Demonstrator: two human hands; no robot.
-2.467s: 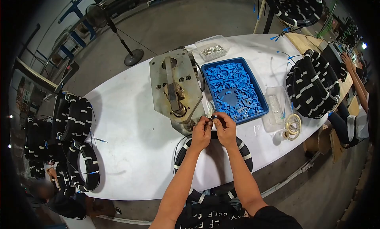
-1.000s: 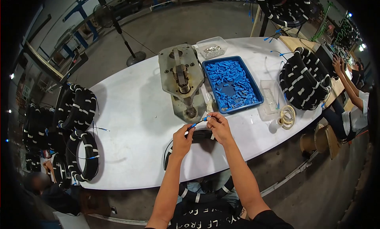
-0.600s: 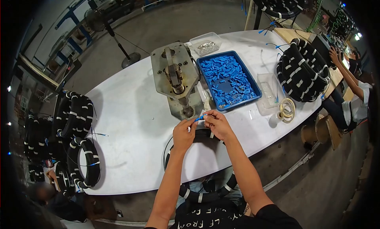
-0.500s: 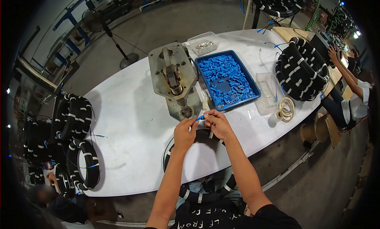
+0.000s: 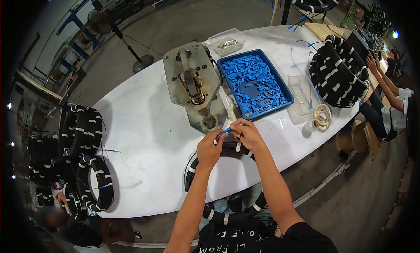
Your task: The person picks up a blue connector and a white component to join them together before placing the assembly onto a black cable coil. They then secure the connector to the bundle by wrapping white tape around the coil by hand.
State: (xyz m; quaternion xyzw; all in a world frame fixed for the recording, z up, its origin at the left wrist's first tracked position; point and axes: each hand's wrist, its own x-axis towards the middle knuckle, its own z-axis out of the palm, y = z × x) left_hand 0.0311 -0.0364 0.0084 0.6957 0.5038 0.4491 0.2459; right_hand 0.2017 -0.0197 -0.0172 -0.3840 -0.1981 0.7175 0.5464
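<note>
My left hand (image 5: 210, 149) and my right hand (image 5: 246, 134) meet near the front middle of the white table, fingers closed on a small blue connector (image 5: 226, 131) between them. Just behind them stands a metal press (image 5: 191, 80). A blue tray (image 5: 287, 96) full of small blue parts lies behind and right of my right hand. Below my hands, a black cable coil (image 5: 191, 170) with white tape bands rests on the table edge and hangs over my lap, partly hidden by my forearms.
The white table (image 5: 144, 135) carries banded coils (image 5: 101, 183) at left and a large coil stack (image 5: 334, 73) at right. Clear boxes (image 5: 228, 42) hold small parts; tape rolls (image 5: 322, 117) lie at right. A person (image 5: 396, 100) works at right, another (image 5: 72, 226) at lower left.
The view has shifted slightly, so the table items appear moved. My hands stay together at the blue connector, and the right-hand co-worker's hands have changed position.
</note>
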